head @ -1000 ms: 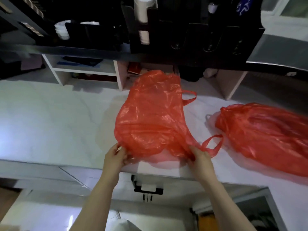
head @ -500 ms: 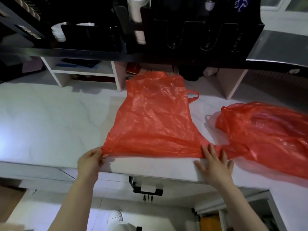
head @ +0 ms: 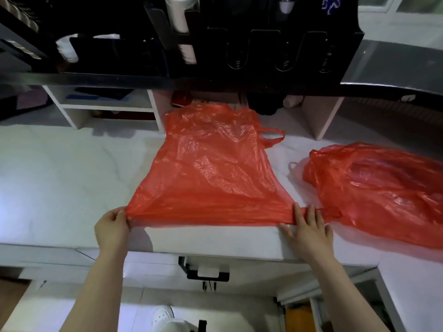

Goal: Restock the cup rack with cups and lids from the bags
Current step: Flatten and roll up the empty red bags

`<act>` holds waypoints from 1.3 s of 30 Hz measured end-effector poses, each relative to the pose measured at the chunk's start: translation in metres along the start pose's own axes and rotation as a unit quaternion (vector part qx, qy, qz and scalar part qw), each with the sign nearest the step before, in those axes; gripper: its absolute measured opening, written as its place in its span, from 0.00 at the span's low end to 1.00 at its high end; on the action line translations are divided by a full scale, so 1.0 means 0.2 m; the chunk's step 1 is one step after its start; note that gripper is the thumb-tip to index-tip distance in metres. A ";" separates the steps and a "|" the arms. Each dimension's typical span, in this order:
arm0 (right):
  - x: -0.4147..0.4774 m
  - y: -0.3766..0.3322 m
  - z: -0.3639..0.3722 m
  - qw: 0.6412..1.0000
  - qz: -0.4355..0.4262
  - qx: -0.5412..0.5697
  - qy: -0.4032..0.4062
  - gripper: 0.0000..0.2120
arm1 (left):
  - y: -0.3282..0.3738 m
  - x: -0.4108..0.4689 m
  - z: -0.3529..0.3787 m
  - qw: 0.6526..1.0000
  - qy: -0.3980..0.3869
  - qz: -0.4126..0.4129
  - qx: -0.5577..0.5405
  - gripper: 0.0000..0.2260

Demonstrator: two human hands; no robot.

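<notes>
A flat, empty red plastic bag (head: 211, 173) lies spread on the white marble counter (head: 62, 178). My left hand (head: 112, 226) pinches its near left corner. My right hand (head: 306, 228) lies flat with straight fingers pressing the bag's near right corner against the counter. A second red bag (head: 381, 190), still bulging, lies to the right. Above, the black cup rack (head: 263, 39) holds a stack of white cups (head: 178, 22) in one slot; the slots to its right look dark and bare.
White shelf cubbies (head: 105, 109) stand at the back of the counter under the rack. A black bracket (head: 207, 271) hangs below the counter's front edge. A steel surface (head: 402, 65) sits at the upper right. My white shoe (head: 163, 317) shows on the floor.
The crumpled bag has been pulled out flat: my left hand moved left with its corner, and my right hand opened and flattened onto the right corner.
</notes>
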State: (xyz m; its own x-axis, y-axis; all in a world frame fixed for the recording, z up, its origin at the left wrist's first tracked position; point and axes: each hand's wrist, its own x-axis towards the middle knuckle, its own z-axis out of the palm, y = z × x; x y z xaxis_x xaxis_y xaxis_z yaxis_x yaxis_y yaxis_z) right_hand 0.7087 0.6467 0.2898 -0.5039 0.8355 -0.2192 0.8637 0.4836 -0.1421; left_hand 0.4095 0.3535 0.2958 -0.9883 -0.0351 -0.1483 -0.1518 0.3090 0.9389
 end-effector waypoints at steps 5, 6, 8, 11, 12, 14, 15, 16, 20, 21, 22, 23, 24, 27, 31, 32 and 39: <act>-0.06 -0.15 -0.04 0.998 0.011 0.044 0.048 0.37 | 0.00 -0.01 0.02 0.995 -0.057 -0.059 -0.050 0.16; -0.08 -0.19 -0.04 0.996 0.001 0.048 0.081 0.37 | 0.00 -0.02 0.01 0.995 -0.064 -0.056 -0.054 0.15; -0.12 -0.26 -0.04 0.988 -0.061 0.058 0.132 0.34 | -0.01 -0.03 0.00 0.994 -0.083 -0.051 -0.055 0.11; -0.13 -0.34 -0.03 0.972 -0.195 0.042 0.127 0.27 | -0.02 -0.05 -0.02 0.991 -0.108 -0.060 -0.050 0.09; -0.13 -0.36 -0.02 0.967 -0.223 0.034 0.118 0.26 | -0.02 -0.05 -0.02 0.989 -0.113 -0.071 -0.057 0.09; -0.13 -0.39 -0.03 0.955 -0.252 0.052 0.145 0.24 | -0.03 -0.06 -0.04 0.985 -0.120 -0.097 -0.075 0.10; -0.13 -0.40 -0.04 0.946 -0.256 0.076 0.183 0.22 | -0.03 -0.07 -0.05 0.983 -0.124 -0.107 -0.081 0.10; -0.13 -0.39 -0.04 0.936 -0.256 0.098 0.223 0.20 | -0.03 -0.07 -0.06 0.982 -0.130 -0.112 -0.080 0.09; -0.14 -0.38 -0.06 0.931 -0.233 0.106 0.259 0.23 | -0.05 -0.10 -0.09 0.981 -0.137 -0.114 -0.072 0.08; -0.13 -0.38 -0.06 0.939 -0.220 0.101 0.243 0.24 | -0.05 -0.11 -0.09 0.981 -0.140 -0.113 -0.073 0.08; -0.13 -0.38 -0.06 0.948 -0.205 0.095 0.224 0.25 | -0.05 -0.12 -0.09 0.980 -0.147 -0.111 -0.071 0.08; -0.13 -0.39 -0.07 0.954 -0.195 0.088 0.211 0.25 | -0.04 -0.13 -0.09 0.979 -0.158 -0.109 -0.067 0.09; -0.12 -0.40 -0.07 0.956 -0.194 0.081 0.206 0.24 | -0.03 -0.14 -0.08 0.978 -0.171 -0.105 -0.064 0.11; -0.09 -0.45 -0.11 0.950 -0.212 0.069 0.217 0.14 | -0.01 -0.18 -0.09 0.976 -0.200 -0.076 -0.038 0.20; -0.01 -0.42 -0.19 0.954 -0.179 0.090 0.222 0.13 | -0.01 -0.19 -0.13 0.984 -0.172 -0.033 0.012 0.20; 0.01 -0.40 -0.22 0.953 -0.170 0.115 0.222 0.14 | -0.02 -0.18 -0.15 0.987 -0.157 -0.028 0.018 0.20; 0.09 -0.27 -0.27 0.938 -0.121 0.165 0.280 0.11 | -0.05 -0.11 -0.25 0.994 -0.069 -0.081 0.005 0.17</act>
State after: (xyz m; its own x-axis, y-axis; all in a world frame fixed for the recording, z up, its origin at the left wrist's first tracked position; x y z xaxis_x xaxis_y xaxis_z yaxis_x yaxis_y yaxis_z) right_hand 0.6528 0.6500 0.3455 -0.5192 0.7623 0.3865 0.6269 0.6470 -0.4340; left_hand 0.4318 0.3031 0.3052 -0.9394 0.0452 -0.3398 -0.3087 0.3193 0.8960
